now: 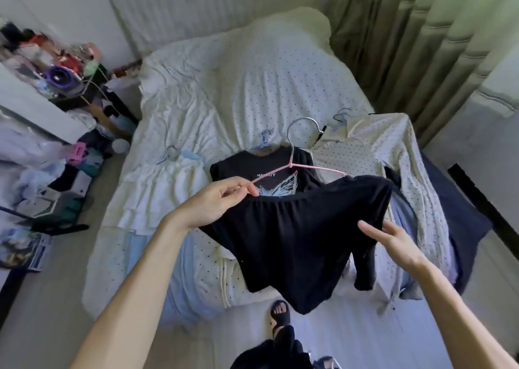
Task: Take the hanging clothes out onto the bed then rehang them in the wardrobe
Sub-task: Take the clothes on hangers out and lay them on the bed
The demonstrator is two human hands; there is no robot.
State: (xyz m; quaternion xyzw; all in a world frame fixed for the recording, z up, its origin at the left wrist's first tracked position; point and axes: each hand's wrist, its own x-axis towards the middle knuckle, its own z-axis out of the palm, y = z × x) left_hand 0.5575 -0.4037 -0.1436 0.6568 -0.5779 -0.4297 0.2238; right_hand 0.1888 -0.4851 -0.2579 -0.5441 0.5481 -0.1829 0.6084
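The left grip [216,203] pinches the pink hanger's [297,166] left arm and lifts the black garment [295,236] above the near end of the bed [224,87], probably to seat it on the hanger. The right grip [393,239], fingers straight and released, steadies the cloth's right edge.

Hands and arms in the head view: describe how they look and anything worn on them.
Both are bare. The left hand and right hand have no gloves, rings or bracelets that I can see; the left forearm and right forearm show no sleeves or watch.
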